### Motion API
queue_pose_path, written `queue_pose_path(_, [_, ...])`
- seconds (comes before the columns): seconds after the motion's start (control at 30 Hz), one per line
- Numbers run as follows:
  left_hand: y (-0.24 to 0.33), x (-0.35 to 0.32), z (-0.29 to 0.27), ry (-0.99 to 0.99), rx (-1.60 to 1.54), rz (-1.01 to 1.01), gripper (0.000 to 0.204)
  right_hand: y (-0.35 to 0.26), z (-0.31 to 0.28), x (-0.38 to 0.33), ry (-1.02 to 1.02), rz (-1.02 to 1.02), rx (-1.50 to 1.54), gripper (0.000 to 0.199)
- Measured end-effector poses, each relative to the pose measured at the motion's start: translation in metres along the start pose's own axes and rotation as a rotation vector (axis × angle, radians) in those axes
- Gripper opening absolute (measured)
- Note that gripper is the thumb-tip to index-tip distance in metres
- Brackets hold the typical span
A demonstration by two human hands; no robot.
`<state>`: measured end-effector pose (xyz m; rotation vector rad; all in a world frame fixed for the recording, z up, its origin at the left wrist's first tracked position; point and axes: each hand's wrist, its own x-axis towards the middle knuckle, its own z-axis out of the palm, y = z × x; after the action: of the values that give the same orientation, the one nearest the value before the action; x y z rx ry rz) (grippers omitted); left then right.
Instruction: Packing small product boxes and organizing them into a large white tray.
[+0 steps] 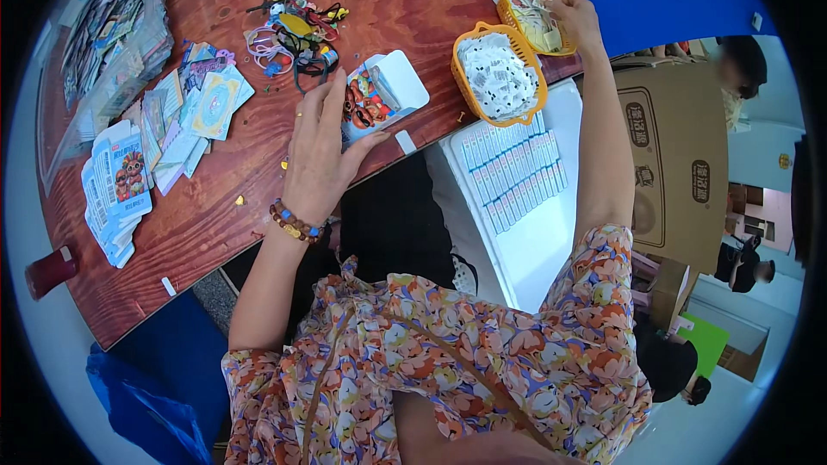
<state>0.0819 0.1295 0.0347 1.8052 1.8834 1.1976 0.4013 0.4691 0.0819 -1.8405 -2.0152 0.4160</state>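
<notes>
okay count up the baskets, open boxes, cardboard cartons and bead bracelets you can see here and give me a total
Orange baskets: 2 (near, far, right hand in the far one)
Open small box: 1, left hand on it
Cardboard carton: 1
Bead bracelet: 1
Total: 5
</notes>
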Motion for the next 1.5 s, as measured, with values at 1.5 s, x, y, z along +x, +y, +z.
queue_pose_path(1.5, [-0.002, -0.014, 0.017, 0.266, 0.07, -0.097, 0.098, -0.189, 0.114, -0.268, 0.098, -0.737, 0.633, 0.038])
